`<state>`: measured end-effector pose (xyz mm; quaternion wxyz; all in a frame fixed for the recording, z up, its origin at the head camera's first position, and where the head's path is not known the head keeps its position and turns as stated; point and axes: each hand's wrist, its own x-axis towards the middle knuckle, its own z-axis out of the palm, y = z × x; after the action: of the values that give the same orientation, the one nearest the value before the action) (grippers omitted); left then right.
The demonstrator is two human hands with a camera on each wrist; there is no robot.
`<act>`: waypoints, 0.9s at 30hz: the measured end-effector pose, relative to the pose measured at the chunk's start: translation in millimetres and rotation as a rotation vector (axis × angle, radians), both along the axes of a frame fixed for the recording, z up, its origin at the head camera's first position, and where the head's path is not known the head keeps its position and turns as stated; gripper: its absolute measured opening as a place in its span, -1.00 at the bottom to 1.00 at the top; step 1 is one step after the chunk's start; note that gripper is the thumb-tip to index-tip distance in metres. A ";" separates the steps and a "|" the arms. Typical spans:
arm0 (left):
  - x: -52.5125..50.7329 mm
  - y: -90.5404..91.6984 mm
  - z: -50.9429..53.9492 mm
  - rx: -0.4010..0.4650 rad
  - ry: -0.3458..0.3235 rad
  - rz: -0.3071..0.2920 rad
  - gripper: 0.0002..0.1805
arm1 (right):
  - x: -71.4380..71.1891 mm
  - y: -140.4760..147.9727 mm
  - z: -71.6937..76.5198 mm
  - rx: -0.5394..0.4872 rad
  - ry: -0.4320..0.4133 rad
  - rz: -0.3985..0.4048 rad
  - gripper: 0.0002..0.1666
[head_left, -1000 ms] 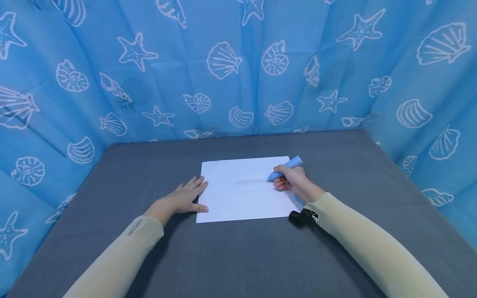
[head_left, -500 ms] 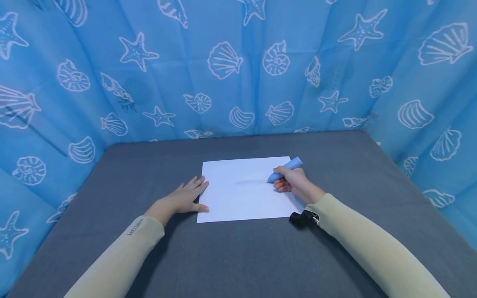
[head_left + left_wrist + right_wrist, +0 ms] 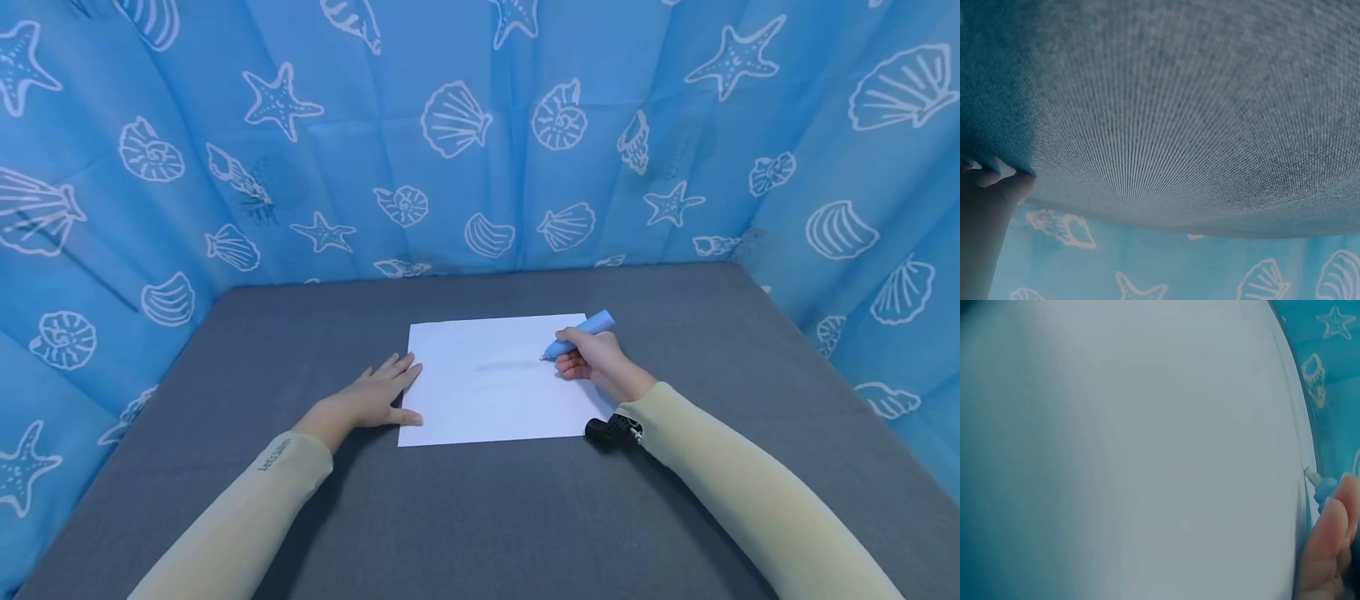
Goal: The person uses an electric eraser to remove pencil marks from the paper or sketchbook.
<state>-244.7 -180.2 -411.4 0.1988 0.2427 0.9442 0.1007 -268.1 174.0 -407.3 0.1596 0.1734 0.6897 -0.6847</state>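
Note:
A white sheet of paper (image 3: 480,408) lies flat in the middle of the table in the head view. My left hand (image 3: 367,398) rests with spread fingers on the sheet's left edge; the left wrist view catches only part of this hand (image 3: 991,194), at its left side. Over the right part of the paper, my right hand (image 3: 596,358) holds a thick light-blue pen (image 3: 601,322) between thumb and fingers, slanting up to the right. Its narrow pale tip (image 3: 1312,475) is at the paper's surface; whether it touches I cannot tell.
A grey cloth (image 3: 480,517) covers the table. Blue curtains (image 3: 337,150) with white shells and starfish close off the back and both sides. A black device (image 3: 609,432) sits at the right wrist, beside the paper's lower right corner.
My right hand and the pen have moved slightly away from me and to the right over the paper. The left hand stays in place; the head view has shifted a little.

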 end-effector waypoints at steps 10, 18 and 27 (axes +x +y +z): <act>-1.2 -2.5 0.6 -0.006 0.000 -0.009 0.06 | -4.3 0.5 1.0 0.000 -0.026 0.028 -0.69; -1.7 -1.2 -1.3 -0.013 -0.005 0.000 0.06 | -5.9 2.3 -0.3 -0.001 -0.047 0.013 -0.69; -1.1 -0.8 -1.0 -0.010 -0.008 0.009 0.06 | -7.8 3.9 0.9 0.019 -0.060 0.015 -0.68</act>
<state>-245.8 -180.9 -412.4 0.2034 0.2372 0.9449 0.0977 -275.9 177.9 -406.5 0.1835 0.1901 0.6924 -0.6714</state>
